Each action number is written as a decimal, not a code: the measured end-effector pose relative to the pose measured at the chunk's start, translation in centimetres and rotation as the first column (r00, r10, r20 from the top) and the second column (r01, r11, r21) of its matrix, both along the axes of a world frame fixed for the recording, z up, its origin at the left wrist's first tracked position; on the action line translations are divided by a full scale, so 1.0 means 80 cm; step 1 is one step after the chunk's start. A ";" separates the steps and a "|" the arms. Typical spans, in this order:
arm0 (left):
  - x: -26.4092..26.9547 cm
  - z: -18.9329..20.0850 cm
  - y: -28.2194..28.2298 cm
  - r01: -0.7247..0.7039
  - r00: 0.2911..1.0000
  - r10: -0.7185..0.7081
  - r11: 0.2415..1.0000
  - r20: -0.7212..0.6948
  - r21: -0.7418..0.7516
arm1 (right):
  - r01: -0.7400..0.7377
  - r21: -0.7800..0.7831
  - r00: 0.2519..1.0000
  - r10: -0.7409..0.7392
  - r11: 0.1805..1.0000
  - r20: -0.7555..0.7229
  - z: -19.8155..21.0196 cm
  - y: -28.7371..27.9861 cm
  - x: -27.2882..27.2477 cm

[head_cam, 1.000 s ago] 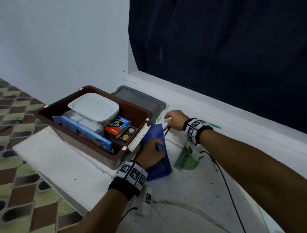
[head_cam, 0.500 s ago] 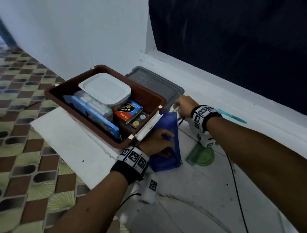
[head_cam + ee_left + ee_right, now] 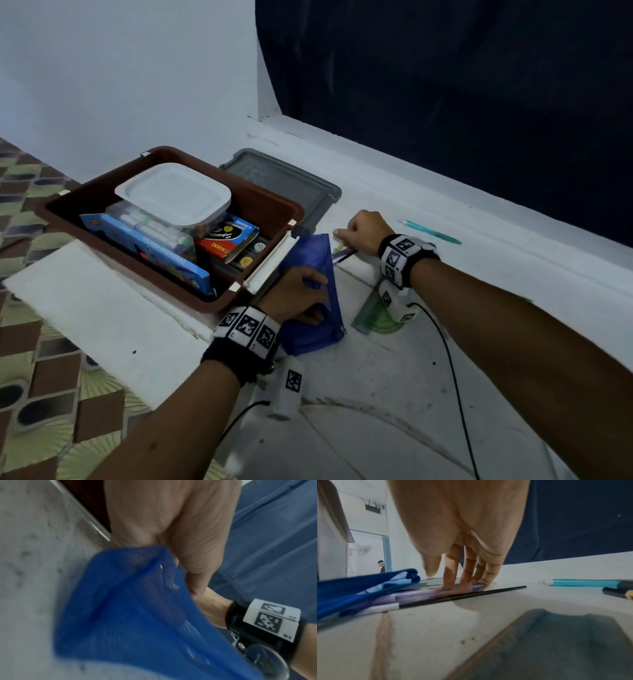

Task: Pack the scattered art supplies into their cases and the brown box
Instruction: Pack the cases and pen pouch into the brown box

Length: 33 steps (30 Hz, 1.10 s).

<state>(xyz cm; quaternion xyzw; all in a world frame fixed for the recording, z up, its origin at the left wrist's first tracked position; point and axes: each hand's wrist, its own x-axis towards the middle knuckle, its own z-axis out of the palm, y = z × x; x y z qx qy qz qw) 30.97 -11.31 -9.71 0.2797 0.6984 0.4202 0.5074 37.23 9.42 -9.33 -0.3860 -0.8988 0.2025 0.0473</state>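
At the left of the white surface the brown box [image 3: 270,205] stood open and already well filled: a clear tub with a white lid [image 3: 174,193] on top, a blue flat carton [image 3: 147,253] along its near wall and a red-and-black crayon box [image 3: 229,238] beside that. Its grey lid [image 3: 284,178] lay flat behind the far right corner. Just right of the box the left hand [image 3: 298,294] gripped the blue mesh pouch [image 3: 311,270], fingers curled into the fabric near its mouth (the left wrist view shows the mesh bunched in the fist). Compared with half a second earlier that grip looked unchanged, while the right hand [image 3: 364,231] had shifted a little along the pouch's open end. Its fingers [image 3: 469,566] now reached down straight onto a purple pen [image 3: 436,593], pressing rather than wrapping it, with a thin black brush handle [image 3: 462,596] lying alongside; both items were partly inside the pouch. My reading is that the pens were being fed in, so this case was nearly loaded but not yet zipped. Further right a green protractor [image 3: 376,322] lay near the right wrist, and a teal pen [image 3: 431,233] rested well apart by the dark curtain [image 3: 479,102], both still to be packed.
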 end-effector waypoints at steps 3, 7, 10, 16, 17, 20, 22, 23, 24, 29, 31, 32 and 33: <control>0.002 0.000 0.004 -0.010 1.000 0.010 1.000 -0.023 0.019 | 0.106 0.060 0.989 -0.112 0.993 0.098 0.002 -0.001 -0.005; 0.003 -0.003 0.002 -0.015 0.999 0.017 0.999 -0.045 0.044 | 0.190 0.041 0.971 -0.194 0.981 0.139 0.003 -0.008 -0.013; 0.004 -0.003 0.000 0.000 0.996 0.005 0.999 -0.094 0.049 | 0.252 -0.034 0.967 -0.250 0.967 0.042 0.008 -0.006 -0.012; 0.019 0.017 0.020 0.211 0.862 -0.123 0.969 -0.491 0.127 | 0.313 -0.047 0.945 -0.315 0.949 -0.081 0.053 0.037 0.035; 0.023 0.023 0.025 0.235 0.826 -0.121 0.961 -0.551 0.142 | 0.327 -0.025 0.942 -0.328 0.945 -0.065 0.058 0.050 0.050; 0.036 0.039 0.044 0.273 0.789 -0.105 0.943 -0.605 0.192 | 0.370 0.076 0.927 -0.373 0.926 0.030 0.063 0.084 0.097; 0.043 0.044 0.054 0.276 0.789 -0.104 0.941 -0.605 0.198 | 0.377 0.137 0.915 -0.391 0.916 0.094 0.054 0.104 0.121; 0.046 0.045 0.058 0.280 0.786 -0.109 0.940 -0.608 0.194 | 0.371 0.155 0.912 -0.390 0.916 0.125 0.047 0.112 0.130; 0.048 0.045 0.062 0.283 0.787 -0.113 0.940 -0.606 0.191 | 0.355 0.168 0.911 -0.381 0.920 0.157 0.040 0.118 0.138; 0.060 0.040 0.075 0.296 0.820 -0.154 0.938 -0.551 0.179 | 0.243 0.221 0.925 -0.294 0.945 0.241 0.010 0.132 0.155; 0.062 0.038 0.079 0.290 0.828 -0.155 0.941 -0.539 0.175 | 0.207 0.246 0.914 -0.277 0.947 0.297 0.009 0.130 0.156; 0.063 0.037 0.079 0.285 0.834 -0.154 0.943 -0.529 0.174 | 0.194 0.257 0.908 -0.273 0.947 0.319 0.009 0.129 0.156; 0.064 0.036 0.079 0.281 0.840 -0.155 0.944 -0.519 0.174 | 0.188 0.265 0.903 -0.273 0.946 0.333 0.008 0.126 0.156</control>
